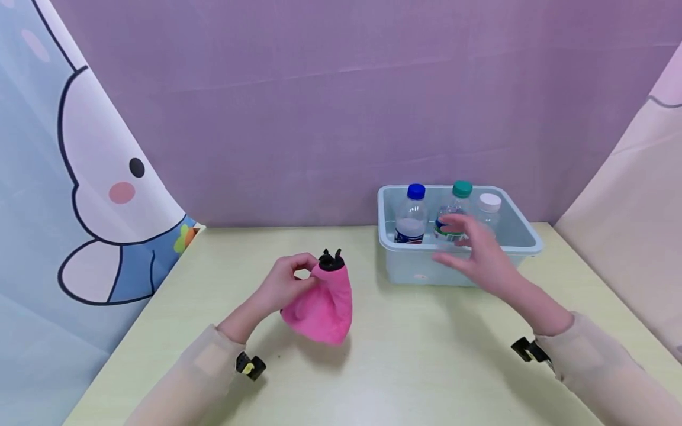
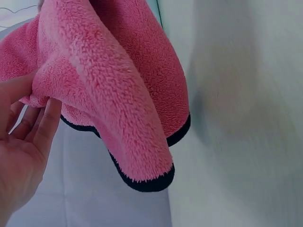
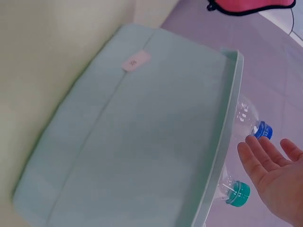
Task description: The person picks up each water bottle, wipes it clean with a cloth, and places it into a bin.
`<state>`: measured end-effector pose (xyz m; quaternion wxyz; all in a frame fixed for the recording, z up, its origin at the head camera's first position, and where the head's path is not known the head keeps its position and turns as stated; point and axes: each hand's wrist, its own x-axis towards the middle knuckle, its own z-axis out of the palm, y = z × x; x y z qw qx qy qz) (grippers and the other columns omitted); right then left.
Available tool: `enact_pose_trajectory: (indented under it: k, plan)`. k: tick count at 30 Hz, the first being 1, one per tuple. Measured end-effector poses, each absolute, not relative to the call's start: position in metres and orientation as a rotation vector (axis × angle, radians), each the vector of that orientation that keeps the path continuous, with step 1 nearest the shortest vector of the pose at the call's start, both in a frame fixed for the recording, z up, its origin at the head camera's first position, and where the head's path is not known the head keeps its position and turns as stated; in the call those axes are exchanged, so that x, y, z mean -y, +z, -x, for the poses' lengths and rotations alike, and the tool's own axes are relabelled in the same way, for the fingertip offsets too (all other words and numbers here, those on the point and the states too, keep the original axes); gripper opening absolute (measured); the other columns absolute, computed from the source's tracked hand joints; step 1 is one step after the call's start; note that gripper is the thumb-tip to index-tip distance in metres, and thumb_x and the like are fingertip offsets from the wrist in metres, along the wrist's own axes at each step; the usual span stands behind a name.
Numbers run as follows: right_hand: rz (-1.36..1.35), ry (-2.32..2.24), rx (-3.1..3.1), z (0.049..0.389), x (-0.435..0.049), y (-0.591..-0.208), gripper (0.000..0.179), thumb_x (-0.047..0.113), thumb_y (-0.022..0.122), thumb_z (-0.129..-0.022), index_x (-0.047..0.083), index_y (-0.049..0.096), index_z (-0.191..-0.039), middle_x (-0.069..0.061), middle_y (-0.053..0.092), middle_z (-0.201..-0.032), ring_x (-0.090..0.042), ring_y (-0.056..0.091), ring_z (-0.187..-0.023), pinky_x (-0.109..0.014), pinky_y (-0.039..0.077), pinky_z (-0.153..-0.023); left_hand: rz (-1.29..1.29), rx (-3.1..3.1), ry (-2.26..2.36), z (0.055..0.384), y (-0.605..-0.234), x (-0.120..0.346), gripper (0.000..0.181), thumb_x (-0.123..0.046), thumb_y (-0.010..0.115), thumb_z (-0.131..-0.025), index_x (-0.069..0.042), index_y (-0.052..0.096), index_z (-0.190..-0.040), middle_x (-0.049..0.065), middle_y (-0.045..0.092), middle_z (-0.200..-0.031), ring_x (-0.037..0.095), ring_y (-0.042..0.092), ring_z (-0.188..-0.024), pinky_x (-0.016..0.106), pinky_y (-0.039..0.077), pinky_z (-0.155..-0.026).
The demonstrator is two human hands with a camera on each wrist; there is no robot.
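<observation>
My left hand [image 1: 285, 283] pinches a pink fleecy cloth [image 1: 322, 307] with black edging and holds it up, hanging in folds, over the table. In the left wrist view, thumb and fingers grip a bunched part of the cloth [image 2: 113, 94], whose black-trimmed lower ends hang free. My right hand [image 1: 479, 254] holds nothing and reaches over the front rim of a pale blue-green plastic bin [image 1: 426, 265], fingers apart. Inside stand clear bottles: a blue-capped bottle [image 1: 411, 216], a green-capped bottle [image 1: 453, 207] close behind the fingers, and a white-capped bottle [image 1: 489, 212], partly hidden by the hand.
The bin sits at the back right of the light wooden table [image 1: 405, 361]. Behind it hangs a purple curtain [image 1: 298, 118]. A cartoon-printed cloth [image 1: 106, 195] borders the left side, and a pale cloth [image 1: 629, 195] the right.
</observation>
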<state>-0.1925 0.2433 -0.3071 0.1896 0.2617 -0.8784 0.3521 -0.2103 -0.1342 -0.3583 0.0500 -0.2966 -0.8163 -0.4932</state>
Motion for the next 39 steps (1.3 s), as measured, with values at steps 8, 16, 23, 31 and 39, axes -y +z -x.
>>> enact_pose_trajectory:
  k: [8, 16, 23, 31, 39]
  plan:
    - [-0.757, 0.936, 2.511, 0.174, -0.248, -0.322, 0.066, 0.008, 0.079, -0.081, 0.000, 0.042, -0.135, -0.015, 0.054, -0.129, -0.031, 0.055, -0.114, -0.046, 0.053, -0.082, 0.962, 2.560, -1.378, 0.228, -0.365, 0.126, 0.015, 0.002, 0.072, -0.082, -0.009, 0.072, -0.093, -0.001, 0.067, -0.084, 0.013, 0.062, -0.086, 0.040, 0.052, -0.084]
    - [-0.774, 0.875, 2.495, 0.163, -0.255, -0.333, 0.068, 0.007, 0.081, -0.078, 0.002, 0.044, -0.135, -0.012, 0.055, -0.130, -0.026, 0.056, -0.113, -0.030, 0.053, -0.081, 0.994, 2.590, -1.418, 0.248, -0.388, 0.112, 0.012, 0.000, 0.074, -0.081, -0.008, 0.071, -0.090, -0.005, 0.064, -0.079, 0.012, 0.059, -0.078, 0.036, 0.051, -0.080]
    - [-0.769, 0.855, 2.492, 0.154, -0.262, -0.338, 0.071, 0.006, 0.082, -0.075, 0.001, 0.045, -0.135, -0.014, 0.056, -0.127, -0.025, 0.055, -0.112, -0.020, 0.049, -0.082, 0.948, 2.639, -1.439, 0.254, -0.400, 0.101, 0.010, -0.004, 0.076, -0.082, -0.007, 0.072, -0.090, -0.004, 0.064, -0.077, 0.011, 0.055, -0.072, 0.024, 0.046, -0.065]
    - [-0.734, 0.824, 2.487, 0.147, -0.274, -0.340, 0.073, 0.006, 0.083, -0.074, 0.006, 0.046, -0.137, -0.011, 0.057, -0.126, -0.017, 0.054, -0.111, -0.016, 0.047, -0.081, 0.935, 2.645, -1.488, 0.254, -0.402, 0.100, 0.012, -0.009, 0.077, -0.082, -0.007, 0.072, -0.093, -0.003, 0.067, -0.081, 0.012, 0.057, -0.074, 0.025, 0.048, -0.068]
    - [-0.717, 0.822, 2.480, 0.141, -0.282, -0.336, 0.073, 0.005, 0.083, -0.074, 0.007, 0.046, -0.137, -0.012, 0.058, -0.125, -0.004, 0.050, -0.113, -0.011, 0.043, -0.083, 0.947, 2.613, -1.561, 0.249, -0.391, 0.107, 0.015, -0.008, 0.077, -0.083, -0.006, 0.072, -0.097, -0.001, 0.068, -0.082, 0.017, 0.060, -0.073, 0.032, 0.053, -0.060]
